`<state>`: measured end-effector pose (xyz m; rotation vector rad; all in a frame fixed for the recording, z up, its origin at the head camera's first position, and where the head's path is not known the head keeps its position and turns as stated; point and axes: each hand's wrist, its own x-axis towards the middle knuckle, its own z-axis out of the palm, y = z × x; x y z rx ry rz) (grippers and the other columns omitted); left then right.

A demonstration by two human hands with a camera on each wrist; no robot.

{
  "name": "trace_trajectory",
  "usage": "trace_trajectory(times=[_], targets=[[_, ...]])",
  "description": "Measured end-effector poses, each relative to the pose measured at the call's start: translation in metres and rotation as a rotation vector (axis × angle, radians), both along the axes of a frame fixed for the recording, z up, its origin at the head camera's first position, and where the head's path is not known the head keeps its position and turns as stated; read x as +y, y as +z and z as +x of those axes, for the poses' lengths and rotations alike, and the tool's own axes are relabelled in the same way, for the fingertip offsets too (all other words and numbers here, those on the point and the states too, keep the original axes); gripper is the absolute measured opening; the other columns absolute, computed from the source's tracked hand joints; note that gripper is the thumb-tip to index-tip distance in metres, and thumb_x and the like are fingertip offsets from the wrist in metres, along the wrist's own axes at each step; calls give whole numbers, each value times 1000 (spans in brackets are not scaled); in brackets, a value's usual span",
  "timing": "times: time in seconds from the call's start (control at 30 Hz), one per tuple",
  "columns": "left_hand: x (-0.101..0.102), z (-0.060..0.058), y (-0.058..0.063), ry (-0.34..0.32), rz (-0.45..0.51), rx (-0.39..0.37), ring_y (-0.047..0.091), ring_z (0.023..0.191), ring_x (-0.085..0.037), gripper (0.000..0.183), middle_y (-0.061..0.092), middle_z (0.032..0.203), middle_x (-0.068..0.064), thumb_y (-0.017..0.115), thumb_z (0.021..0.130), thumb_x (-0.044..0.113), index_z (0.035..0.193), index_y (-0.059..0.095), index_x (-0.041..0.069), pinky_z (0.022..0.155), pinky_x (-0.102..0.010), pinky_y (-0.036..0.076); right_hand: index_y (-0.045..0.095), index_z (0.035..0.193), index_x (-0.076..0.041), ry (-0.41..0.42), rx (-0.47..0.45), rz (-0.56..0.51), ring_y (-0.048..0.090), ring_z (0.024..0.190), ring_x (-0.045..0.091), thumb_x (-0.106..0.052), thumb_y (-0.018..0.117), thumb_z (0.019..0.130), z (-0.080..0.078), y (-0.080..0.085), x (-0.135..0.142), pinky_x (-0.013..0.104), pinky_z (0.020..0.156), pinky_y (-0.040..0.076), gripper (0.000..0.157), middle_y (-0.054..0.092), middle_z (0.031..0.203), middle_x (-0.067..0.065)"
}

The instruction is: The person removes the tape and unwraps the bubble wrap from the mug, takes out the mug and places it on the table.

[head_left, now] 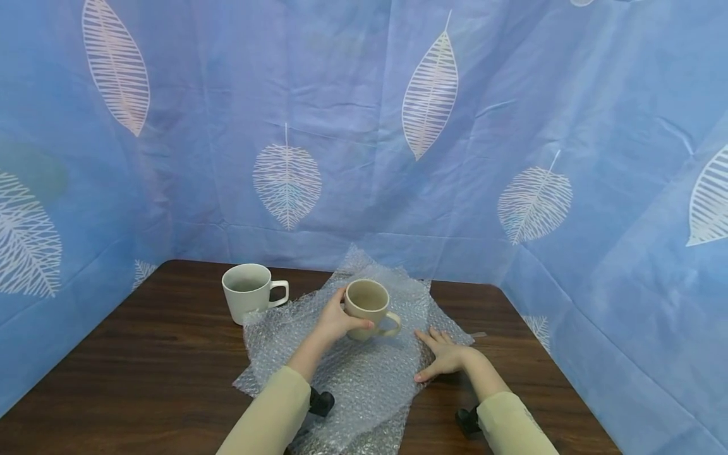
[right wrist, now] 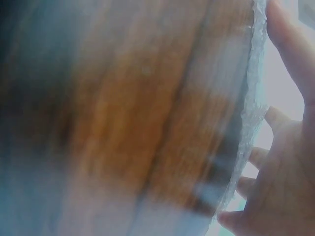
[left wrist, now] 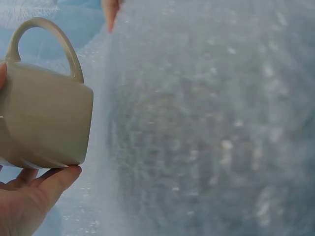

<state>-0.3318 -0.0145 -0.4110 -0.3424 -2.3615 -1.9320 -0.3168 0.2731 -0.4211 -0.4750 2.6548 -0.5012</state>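
Observation:
A beige mug (head_left: 364,309) is gripped by my left hand (head_left: 337,317), thumb on the near side and fingers round the far side, over the middle of the bubble wrap (head_left: 364,392). Its handle points right. In the left wrist view the mug (left wrist: 47,115) shows its side and handle, with fingertips at its base. My right hand (head_left: 446,354) lies with spread fingers on the right edge of the bubble wrap. The right wrist view shows those fingertips along the wrap's edge (right wrist: 251,113).
A pale grey-green mug (head_left: 247,300) stands at the back left, the wrap's edge close against it. Sheets of bubble wrap overlap across the dark wooden table (head_left: 142,373). A blue leaf-patterned curtain (head_left: 352,189) encloses the back and sides.

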Motion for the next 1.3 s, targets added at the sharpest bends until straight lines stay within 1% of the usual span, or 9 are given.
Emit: trace_trajectory(times=[0.27,0.47,0.6,0.83,0.9,1.03,1.1,1.13,1.3], targets=[[-4,3,13,-15,29,2,47,120,-36,96,48,131,-13,90,65,13,146,38,15,93,-56,42,18,155,-16,-44,16,0,-2,140,48,-66,77,63,-9,-14,6,77,96,6,120,3,156,25],[-7,5,17,-13,59,4,47,120,-36,94,48,131,-14,90,65,12,145,39,13,93,-56,42,16,155,-12,-30,-8,15,-2,137,53,-60,78,69,0,-1,-2,79,95,5,116,2,154,30],[-9,6,17,-9,56,18,48,119,-37,94,49,131,-14,90,66,14,145,39,12,91,-56,43,18,154,-10,-27,3,17,1,137,55,-52,80,72,7,6,-7,79,94,9,112,4,153,32],[-12,9,20,-14,49,44,49,117,-36,92,50,130,-14,90,67,16,145,40,12,89,-56,45,18,154,-11,-30,25,36,2,137,54,-52,80,72,6,5,-5,79,93,10,110,6,154,30],[-14,16,26,-21,55,47,49,117,-36,90,51,129,-14,89,67,14,144,41,10,89,-56,45,18,154,-12,-34,20,28,1,137,54,-53,80,71,5,3,-4,80,93,9,112,5,154,30],[-18,21,30,-12,48,45,49,116,-36,90,51,129,-14,89,68,15,144,42,11,88,-56,45,17,155,-13,-40,9,17,0,137,54,-55,79,71,4,0,-3,80,93,7,113,4,154,30],[-21,23,31,-7,47,44,49,116,-36,91,51,130,-14,89,68,16,145,41,12,88,-56,45,16,155,-13,-37,8,19,0,137,54,-55,79,71,4,0,-4,80,93,8,113,4,154,30],[-22,20,26,-2,47,51,49,117,-35,93,51,130,-13,89,67,17,146,40,13,88,-56,45,17,155,-13,-35,10,21,0,137,54,-55,79,71,4,1,-4,80,93,8,113,4,154,30],[-29,23,27,11,51,74,50,117,-33,98,52,130,-10,91,65,16,147,38,14,88,-54,46,17,154,-11,-26,1,14,-1,137,55,-56,79,70,3,1,-3,79,94,7,114,4,154,31]])
